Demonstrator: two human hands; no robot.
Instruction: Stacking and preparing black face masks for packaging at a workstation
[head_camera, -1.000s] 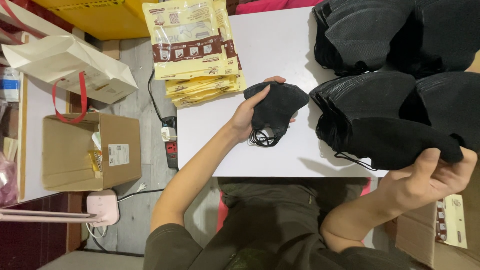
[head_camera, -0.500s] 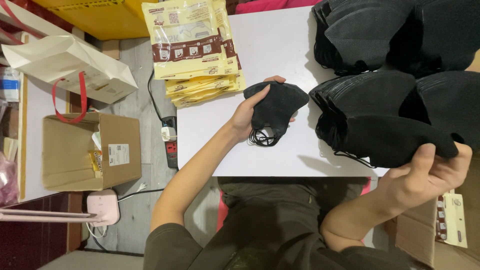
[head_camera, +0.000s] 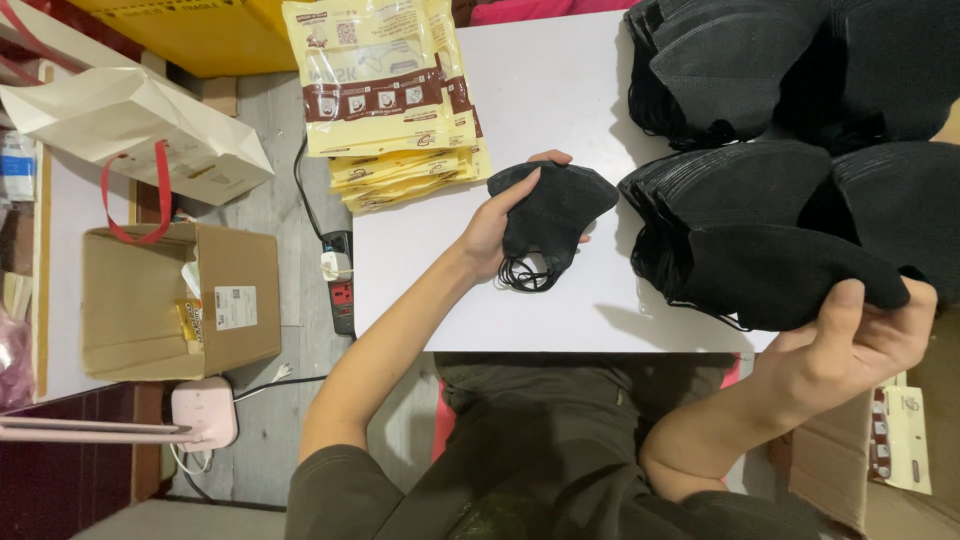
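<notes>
Right now my left hand (head_camera: 497, 222) is closed around a small stack of black folded masks (head_camera: 552, 215), thumb on the near side and fingers curled over the far edge, with the ear loops dangling in a loose bunch below the stack. It sits over the middle of the white table (head_camera: 545, 90), just above the surface as far as I can tell. My right hand (head_camera: 858, 345) is at the table's near right corner, thumb pressed down on the top mask of the front pile of black masks (head_camera: 775, 265) and fingers tucked beneath it, so it is pinching that mask at its pointed end. That pile lies just to the right of the held stack, a narrow strip of white between them. Behind it, further black mask heaps (head_camera: 800, 70) fill the far right of the table. On the far left corner, a stack of cream-yellow packets (head_camera: 385, 95) with a brown band overhangs the edge. Beyond the table, on the floor to the left, I see a power strip (head_camera: 340, 285), an open cardboard box (head_camera: 180, 300), and a white paper bag (head_camera: 135, 130) with red handles.
</notes>
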